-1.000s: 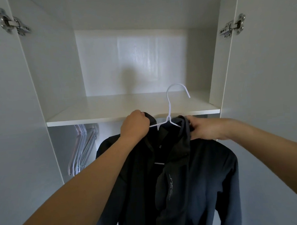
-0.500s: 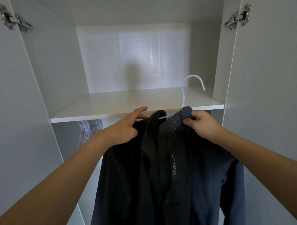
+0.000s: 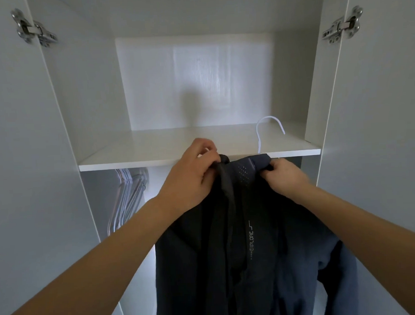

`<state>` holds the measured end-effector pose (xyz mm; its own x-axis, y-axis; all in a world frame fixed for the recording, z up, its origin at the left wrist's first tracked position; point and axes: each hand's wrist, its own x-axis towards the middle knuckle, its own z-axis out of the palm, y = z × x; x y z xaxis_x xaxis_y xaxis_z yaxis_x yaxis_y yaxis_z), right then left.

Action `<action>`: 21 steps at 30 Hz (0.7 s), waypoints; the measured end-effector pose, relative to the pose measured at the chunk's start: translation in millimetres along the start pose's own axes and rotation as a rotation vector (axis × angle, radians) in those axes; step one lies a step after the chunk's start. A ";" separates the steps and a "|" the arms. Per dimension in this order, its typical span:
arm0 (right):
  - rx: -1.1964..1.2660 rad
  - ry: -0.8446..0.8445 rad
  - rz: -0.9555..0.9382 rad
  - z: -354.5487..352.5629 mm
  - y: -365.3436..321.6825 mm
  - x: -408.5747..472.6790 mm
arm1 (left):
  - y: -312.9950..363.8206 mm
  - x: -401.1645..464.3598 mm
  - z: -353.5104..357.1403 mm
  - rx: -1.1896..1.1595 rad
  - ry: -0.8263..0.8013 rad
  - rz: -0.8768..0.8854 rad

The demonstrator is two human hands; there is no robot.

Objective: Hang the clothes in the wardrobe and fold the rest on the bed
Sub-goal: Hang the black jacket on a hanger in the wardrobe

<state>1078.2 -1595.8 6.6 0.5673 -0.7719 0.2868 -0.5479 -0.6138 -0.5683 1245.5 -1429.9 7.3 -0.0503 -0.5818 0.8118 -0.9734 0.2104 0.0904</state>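
The jacket [image 3: 250,246] is dark matt cloth, perforated near the collar; the hanger [image 3: 269,128] smooth white; the shelf [image 3: 153,147] faintly glossy white; hinges [image 3: 33,30] shiny metal.

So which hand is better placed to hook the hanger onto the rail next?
Probably the right hand: it grips the dark jacket collar just below the white hanger hook. The left hand holds the far collar edge, further from the hook. The rail is hidden under the shelf.

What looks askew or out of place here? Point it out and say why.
The white hanger sits off-centre in the dark jacket: its hook pokes up near the right hand, not midway between it and the left hand. Both hands grip the bunched collar. The hook is in front of the shelf, on no rail.
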 end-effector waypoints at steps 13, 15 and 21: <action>0.487 -0.120 -0.095 -9.0 -0.9 -13.8 | -2.4 17.7 10.0 0.469 -0.573 -0.642; 0.437 -0.201 -0.118 -2.0 1.9 -16.0 | 0.7 15.0 14.9 0.298 -0.695 -0.692; 0.220 -0.317 -0.156 33.1 13.4 -24.1 | 4.3 -17.0 39.7 0.148 -0.807 -0.635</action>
<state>1077.5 -1580.0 -33.4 0.8133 -0.5622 0.1500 -0.3156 -0.6428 -0.6980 1233.3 -1450.3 -29.1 0.3999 -0.9165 0.0068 -0.8880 -0.3856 0.2505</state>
